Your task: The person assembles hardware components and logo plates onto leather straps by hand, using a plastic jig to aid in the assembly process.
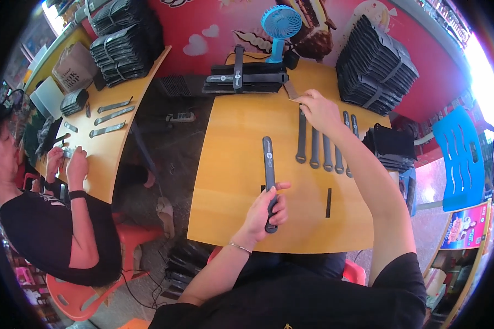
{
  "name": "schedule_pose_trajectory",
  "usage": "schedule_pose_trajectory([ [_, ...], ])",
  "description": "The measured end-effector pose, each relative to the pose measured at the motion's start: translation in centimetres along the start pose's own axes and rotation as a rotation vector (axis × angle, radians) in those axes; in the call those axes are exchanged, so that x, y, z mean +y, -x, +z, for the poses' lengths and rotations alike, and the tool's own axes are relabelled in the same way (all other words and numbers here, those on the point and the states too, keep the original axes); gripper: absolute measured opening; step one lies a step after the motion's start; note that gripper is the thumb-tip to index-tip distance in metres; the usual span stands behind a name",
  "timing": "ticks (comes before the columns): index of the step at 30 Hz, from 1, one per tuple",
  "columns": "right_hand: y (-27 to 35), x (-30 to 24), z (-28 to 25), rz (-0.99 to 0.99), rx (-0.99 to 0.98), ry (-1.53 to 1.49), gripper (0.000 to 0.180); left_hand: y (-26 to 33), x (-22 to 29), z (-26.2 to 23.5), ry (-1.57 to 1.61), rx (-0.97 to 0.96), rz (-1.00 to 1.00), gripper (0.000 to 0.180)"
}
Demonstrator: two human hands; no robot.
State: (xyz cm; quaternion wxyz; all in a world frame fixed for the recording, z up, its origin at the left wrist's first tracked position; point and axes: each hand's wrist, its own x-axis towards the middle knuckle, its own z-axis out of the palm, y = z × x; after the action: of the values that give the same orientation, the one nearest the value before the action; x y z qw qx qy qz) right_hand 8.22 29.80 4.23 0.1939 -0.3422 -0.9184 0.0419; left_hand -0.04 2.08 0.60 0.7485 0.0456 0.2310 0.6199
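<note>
Left hand: fingers clamped round the lower end of a black strap, thumb over the top. The strap lies lengthwise on the wooden table, its far end pointing away from the person, near the table's middle.

Right hand: reaches across to the far side of the table, fingers pinched together on a small thin strip; what the strip is cannot be told.

Row of straps: several black straps laid side by side, just below and to the right of the right hand, partly hidden by the forearm.

Black bar: short, narrow, lying alone on the table, right of the held strap.

Bundle: flat black pieces banded together, at the table's far edge.

Fan: small, blue, upright behind the bundle.

Stack: tall pile of black pieces, strapped, at the far right corner.

Chair: blue plastic, right of the table.

Second table: to the left, with grey strips laid out and black stacks at its far end. A co-worker in black sits there, both hands together on a small item.
</note>
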Motion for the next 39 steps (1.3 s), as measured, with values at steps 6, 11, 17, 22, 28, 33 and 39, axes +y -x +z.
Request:
schedule_pose_trajectory([
  [6,-3.6,1.1,3.0,0.038,-0.077,0.022,0.021,0.1,0.0,0.3,-0.022,0.063,-0.011,0.037],
  [11,-6.2,2.9,4.4,0.184,-0.11,0.162,0.024,-0.1,0.1,0.2,-0.005,0.059,-0.019,0.037],
  [17,-6.1,2.3,1.7,0.191,0.047,-0.043,0.029,-0.5,0.1,-0.1,0.102,-0.002,0.026,0.042],
  [22,1.0,-2.0,-4.5,0.014,-0.036,-0.389,0.026,-0.4,-0.3,0.4,0.016,-0.025,0.065,0.039],
  [28,13.9,-9.3,-8.7,0.081,-0.286,-0.554,0.026,0.1,-1.2,-0.6,-0.161,0.011,0.148,0.039],
  [33,19.6,-12.7,-9.3,0.12,-0.189,-0.584,0.036,0.0,-1.4,0.3,-0.23,0.119,0.185,0.041],
  [39,21.3,-15.2,-6.9,0.088,-0.026,-0.432,0.037,-0.1,-1.5,-0.1,-0.251,-0.033,0.354,0.037],
])
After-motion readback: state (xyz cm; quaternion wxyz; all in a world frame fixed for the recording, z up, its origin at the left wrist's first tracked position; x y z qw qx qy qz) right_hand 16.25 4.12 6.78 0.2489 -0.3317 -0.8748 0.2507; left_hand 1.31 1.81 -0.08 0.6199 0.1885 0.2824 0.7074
